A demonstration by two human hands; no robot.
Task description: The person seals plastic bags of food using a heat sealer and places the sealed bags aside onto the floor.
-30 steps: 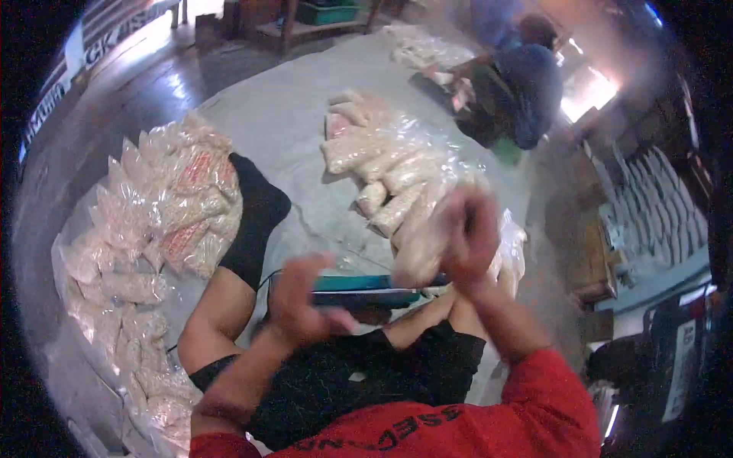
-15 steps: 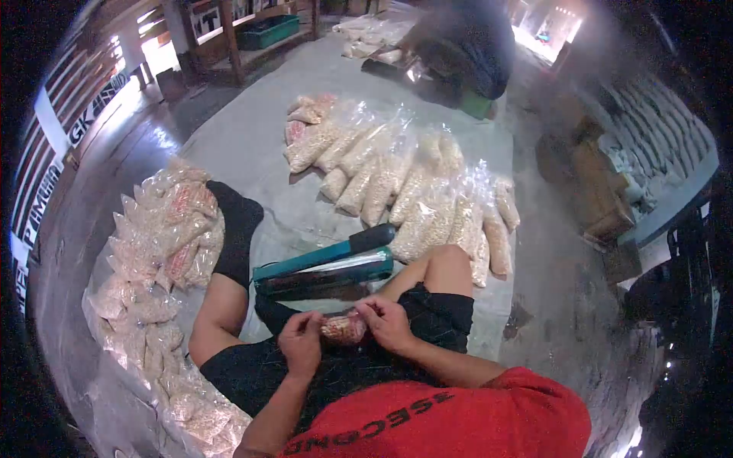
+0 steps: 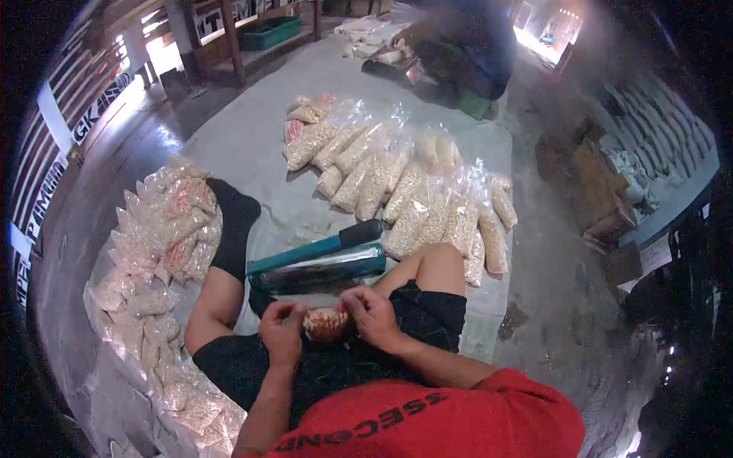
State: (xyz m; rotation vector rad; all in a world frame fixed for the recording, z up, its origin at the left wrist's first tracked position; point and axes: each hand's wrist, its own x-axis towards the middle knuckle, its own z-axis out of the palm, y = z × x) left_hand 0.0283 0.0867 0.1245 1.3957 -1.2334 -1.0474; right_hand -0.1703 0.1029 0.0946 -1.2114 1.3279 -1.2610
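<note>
Between my hands, over my lap, is a small clear plastic bag (image 3: 324,324) filled with pale pieces and showing reddish print. My left hand (image 3: 283,328) pinches its upper left corner. On the other side, my right hand (image 3: 370,314) pinches the upper right corner, fingers pressed together. Just beyond my hands lies a teal hand-held bag sealer (image 3: 317,263) with a black handle, its upper arm raised at an angle from the base. My legs are spread to either side of it.
Filled clear bags (image 3: 412,183) lie in rows ahead on a pale ground sheet (image 3: 237,114). More sealed bags (image 3: 153,252) are heaped along my left. Another person (image 3: 466,53) sits at the far end. Cardboard boxes (image 3: 599,191) stand to the right, a green tub (image 3: 269,32) far left.
Both hands and the bag sit slightly further left in view, as does most of the scene. The bag still hangs between the same pinching fingers. The far person's arm has shifted a little.
</note>
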